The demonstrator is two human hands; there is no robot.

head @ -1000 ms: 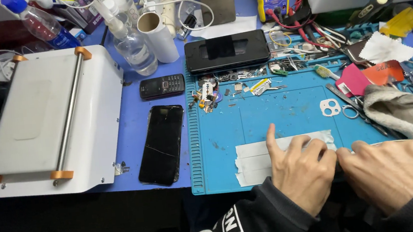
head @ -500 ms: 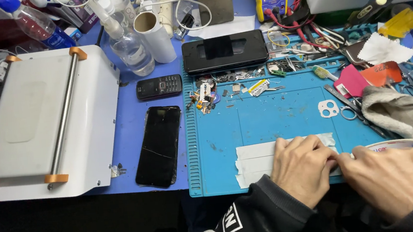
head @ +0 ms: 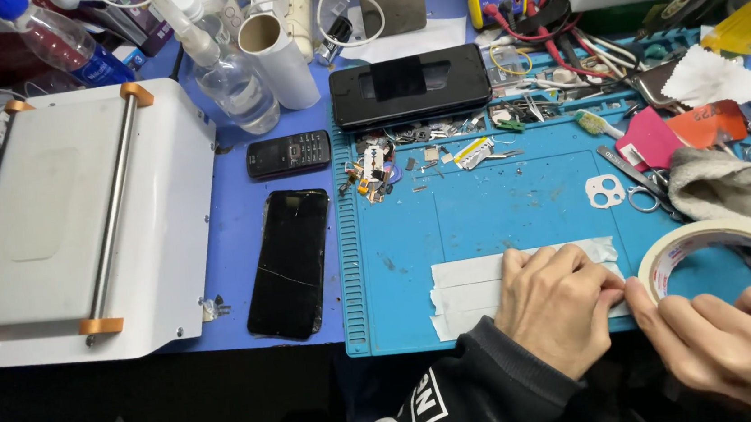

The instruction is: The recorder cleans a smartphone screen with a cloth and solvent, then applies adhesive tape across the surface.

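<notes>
The left hand [head: 558, 305] lay knuckles up, its fingers curled and pressed downward, the fingertips [head: 601, 280] pointing to the right. A dark sleeve [head: 463, 389] covered the left forearm up to the wrist, which came in from the lower edge. The right hand [head: 739, 347] lay just beside it, back upward, its forefinger stretched toward the left hand's fingertips and touching them, the other fingers bent loosely.

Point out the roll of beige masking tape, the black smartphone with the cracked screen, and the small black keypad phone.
Roll of beige masking tape [head: 720, 236]: head view, on its upper rim.
Black smartphone with the cracked screen [head: 290, 262]: head view, mid-screen.
Small black keypad phone [head: 288, 153]: head view, middle of its face.
</notes>
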